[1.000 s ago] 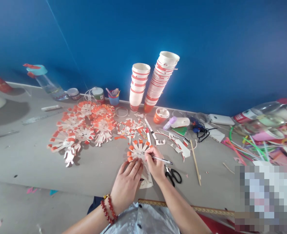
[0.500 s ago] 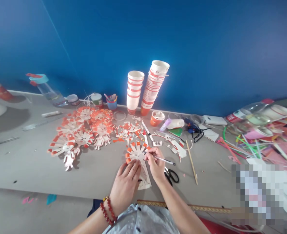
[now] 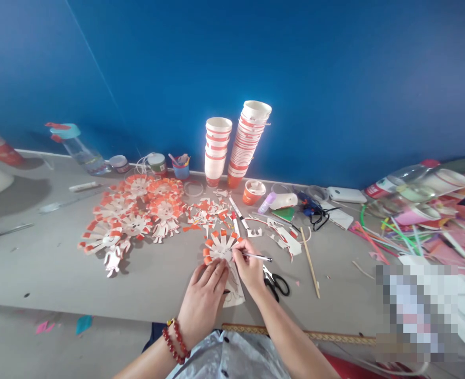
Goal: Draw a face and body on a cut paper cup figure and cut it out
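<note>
A paper-cup cutout [image 3: 222, 242] with fanned strips and curled orange ends lies in front of me, pencil-like lines on its face and on the white lower part. My left hand [image 3: 207, 287] rests flat across it, fingers stretched, pressing it to the table. A small dark tip shows beside the left thumb; what it belongs to is hidden. My right hand [image 3: 250, 268] pinches a pen [image 3: 259, 257], its point at the cutout's face. Just right of that wrist lie black-handled scissors [image 3: 277, 283]. Several similar lion-like cutouts [image 3: 135, 208] are piled to the left.
Two tall stacks of paper cups [image 3: 217, 152] stand by the blue wall. Orange and white scraps [image 3: 208, 213] lie behind the cutout. A wooden stick [image 3: 310, 263], a glue gun [image 3: 315, 208] and a small cup [image 3: 254, 192] are to the right, with a heap of craft materials [image 3: 433, 221] beyond.
My right hand has shifted slightly left with the pen, whose back end has swung left and up a little. More of the scissors shows. My left hand stays put.
</note>
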Action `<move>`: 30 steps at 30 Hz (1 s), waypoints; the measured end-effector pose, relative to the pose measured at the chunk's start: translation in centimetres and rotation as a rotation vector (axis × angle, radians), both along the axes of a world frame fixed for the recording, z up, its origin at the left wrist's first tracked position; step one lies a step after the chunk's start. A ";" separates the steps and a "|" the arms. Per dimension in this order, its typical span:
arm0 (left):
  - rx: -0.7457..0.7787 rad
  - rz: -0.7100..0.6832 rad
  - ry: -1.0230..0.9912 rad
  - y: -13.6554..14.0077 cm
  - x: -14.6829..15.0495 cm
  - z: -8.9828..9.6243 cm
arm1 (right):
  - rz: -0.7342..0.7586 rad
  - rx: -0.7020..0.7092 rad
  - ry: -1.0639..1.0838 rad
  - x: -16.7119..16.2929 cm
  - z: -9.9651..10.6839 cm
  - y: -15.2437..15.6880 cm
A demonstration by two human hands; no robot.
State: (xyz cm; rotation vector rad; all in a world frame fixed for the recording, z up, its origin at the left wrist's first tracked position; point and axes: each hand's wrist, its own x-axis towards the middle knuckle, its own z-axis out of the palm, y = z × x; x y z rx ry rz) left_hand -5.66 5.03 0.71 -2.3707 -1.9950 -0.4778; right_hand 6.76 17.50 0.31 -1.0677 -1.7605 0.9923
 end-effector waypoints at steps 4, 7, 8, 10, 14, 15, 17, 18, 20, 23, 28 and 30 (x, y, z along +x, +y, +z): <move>-0.006 -0.003 0.004 0.0 0.0 0.1 | -0.008 0.018 -0.044 0.0 0.0 0.0; -0.002 -0.002 0.000 0.0 0.0 0.2 | 0.004 0.025 -0.054 0.0 -0.2 0.0; -0.003 -0.003 -0.002 0.0 0.0 0.3 | 0.007 0.030 -0.055 0.0 -0.2 0.0; -0.010 -0.006 -0.004 0.1 0.0 0.3 | 0.011 0.038 -0.061 0.1 -0.3 0.1; -0.014 -0.010 -0.003 0.1 0.0 0.4 | 0.018 0.048 -0.094 0.0 -0.2 0.1; -0.013 -0.011 -0.003 0.1 0.0 0.4 | 0.022 0.047 -0.103 0.0 -0.1 0.1; -0.012 -0.014 -0.006 0.1 0.0 0.4 | 0.029 0.044 -0.118 0.0 0.0 0.0; -0.012 -0.015 -0.006 0.1 0.0 0.4 | 0.032 0.044 -0.124 0.0 0.1 0.0; -0.012 -0.015 -0.005 0.1 0.0 0.4 | 0.036 0.047 -0.129 0.0 0.2 0.0; -0.012 -0.015 -0.003 0.1 0.0 0.4 | 0.039 0.053 -0.129 0.0 0.3 0.1; -0.014 -0.018 0.016 0.1 -0.1 0.4 | 0.030 0.060 -0.152 0.0 0.1 0.1; -0.015 -0.024 0.022 0.1 -0.1 0.5 | 0.028 0.058 -0.158 0.0 0.0 0.1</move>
